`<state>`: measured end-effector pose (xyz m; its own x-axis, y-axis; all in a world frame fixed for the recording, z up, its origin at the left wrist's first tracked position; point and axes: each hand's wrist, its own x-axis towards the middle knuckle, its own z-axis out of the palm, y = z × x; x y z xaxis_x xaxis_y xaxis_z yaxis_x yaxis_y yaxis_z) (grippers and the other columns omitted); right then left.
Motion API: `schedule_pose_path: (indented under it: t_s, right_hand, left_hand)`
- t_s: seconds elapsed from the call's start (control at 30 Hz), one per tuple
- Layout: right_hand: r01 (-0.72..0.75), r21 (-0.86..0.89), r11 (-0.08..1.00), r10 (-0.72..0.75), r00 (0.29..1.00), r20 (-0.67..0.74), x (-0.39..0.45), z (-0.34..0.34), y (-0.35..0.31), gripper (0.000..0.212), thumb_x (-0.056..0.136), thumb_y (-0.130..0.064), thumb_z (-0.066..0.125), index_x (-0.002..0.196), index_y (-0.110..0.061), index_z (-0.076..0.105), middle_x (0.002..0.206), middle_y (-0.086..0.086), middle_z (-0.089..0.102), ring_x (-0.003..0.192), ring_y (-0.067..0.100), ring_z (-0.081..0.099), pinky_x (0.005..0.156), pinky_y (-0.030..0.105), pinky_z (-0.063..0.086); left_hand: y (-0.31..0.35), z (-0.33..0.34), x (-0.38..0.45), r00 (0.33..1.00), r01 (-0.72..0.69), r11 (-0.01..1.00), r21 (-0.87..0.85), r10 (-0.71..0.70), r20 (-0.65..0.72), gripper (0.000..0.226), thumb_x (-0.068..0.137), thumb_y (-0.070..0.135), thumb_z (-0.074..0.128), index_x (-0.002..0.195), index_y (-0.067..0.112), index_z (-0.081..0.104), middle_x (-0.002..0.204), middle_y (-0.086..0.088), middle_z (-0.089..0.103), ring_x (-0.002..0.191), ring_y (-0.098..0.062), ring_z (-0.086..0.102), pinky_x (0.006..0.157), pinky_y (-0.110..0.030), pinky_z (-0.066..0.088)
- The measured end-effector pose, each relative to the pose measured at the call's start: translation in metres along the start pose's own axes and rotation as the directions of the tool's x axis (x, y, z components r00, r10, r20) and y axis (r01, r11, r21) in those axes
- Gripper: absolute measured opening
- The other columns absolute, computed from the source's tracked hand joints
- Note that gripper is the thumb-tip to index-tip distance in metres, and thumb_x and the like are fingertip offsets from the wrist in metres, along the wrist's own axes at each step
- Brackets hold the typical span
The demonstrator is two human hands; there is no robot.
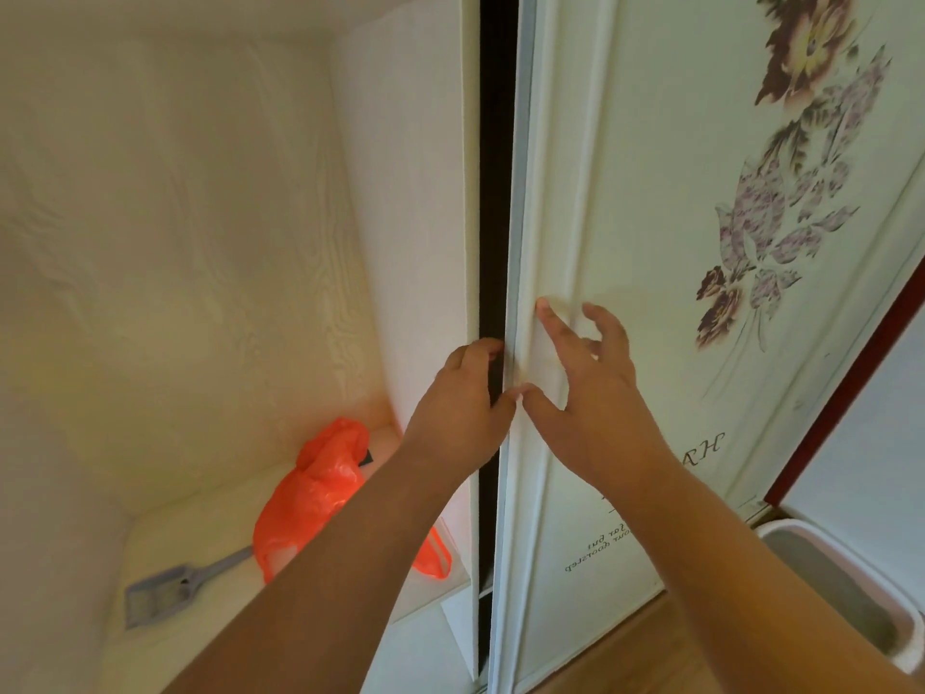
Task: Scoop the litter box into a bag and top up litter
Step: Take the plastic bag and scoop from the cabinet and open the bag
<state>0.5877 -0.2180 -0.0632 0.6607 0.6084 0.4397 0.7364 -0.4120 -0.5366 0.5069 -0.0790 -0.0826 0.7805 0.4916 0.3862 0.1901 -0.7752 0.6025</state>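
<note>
Hands at the edge of a white sliding wardrobe door printed with purple flowers (pixel 650 192): left hand (pixel 458 403) curls its fingers round the door edge; right hand (pixel 585 388) presses spread, relaxed fingers on the panel. Orange plastic bag (pixel 310 498) and grey slotted litter scoop (pixel 165 591) lie apart on the cupboard floor; white-rimmed litter box (pixel 861 598) stands lower right.

Home: sliding wardrobe door (pixel 701 242) with floral print, wood floor (pixel 645 638).
</note>
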Motion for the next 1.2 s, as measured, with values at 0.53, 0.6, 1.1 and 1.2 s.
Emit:
schedule_pose_path:
  t_s: [0.53, 0.6, 1.1, 1.2]
  right_hand:
    - [0.178, 0.105, 0.978, -0.207, 0.819, 0.536, -0.036, 0.167, -0.071, 0.049, 0.093, -0.035, 0.062, 0.141, -0.029, 0.051, 0.144, -0.006, 0.05, 0.133, 0.019, 0.049, 0.107, 0.039, 0.044]
    - [0.166, 0.111, 0.98, -0.199, 0.772, 0.604, -0.042, 0.196, -0.078, 0.05, 0.092, -0.037, 0.062, 0.141, -0.029, 0.052, 0.143, -0.004, 0.052, 0.131, 0.019, 0.052, 0.105, 0.04, 0.046]
    - [0.091, -0.037, 0.995, -0.024, 0.588, 0.809, -0.08, 0.344, -0.121, 0.06, 0.096, -0.04, 0.063, 0.151, -0.029, 0.043, 0.156, 0.001, 0.039, 0.139, 0.024, 0.045, 0.112, 0.036, 0.039]
    - [0.075, -0.064, 0.995, 0.01, 0.575, 0.818, -0.079, 0.363, -0.121, 0.063, 0.097, -0.037, 0.061, 0.155, -0.026, 0.039, 0.159, 0.003, 0.033, 0.141, 0.02, 0.042, 0.112, 0.033, 0.036]
  left_hand:
    - [-0.191, -0.092, -0.183, 0.849, 0.504, 0.79, 0.35, -0.528, -0.031, 0.046, 0.09, 0.03, 0.065, 0.135, 0.027, 0.057, 0.141, 0.005, 0.052, 0.131, -0.023, 0.049, 0.106, -0.038, 0.042]
    - [-0.214, -0.102, -0.205, 0.803, 0.571, 0.746, 0.344, -0.595, -0.044, 0.045, 0.091, 0.03, 0.065, 0.135, 0.028, 0.056, 0.145, 0.006, 0.049, 0.136, -0.02, 0.045, 0.106, -0.038, 0.042]
    - [-0.348, -0.147, -0.272, 0.617, 0.702, 0.622, 0.347, -0.775, 0.139, 0.047, 0.096, 0.035, 0.06, 0.142, 0.03, 0.048, 0.15, 0.002, 0.043, 0.133, -0.025, 0.043, 0.11, -0.045, 0.04]
    - [-0.367, -0.146, -0.269, 0.617, 0.684, 0.639, 0.353, -0.764, 0.187, 0.048, 0.096, 0.034, 0.06, 0.142, 0.028, 0.048, 0.151, 0.0, 0.042, 0.135, -0.027, 0.043, 0.111, -0.047, 0.039]
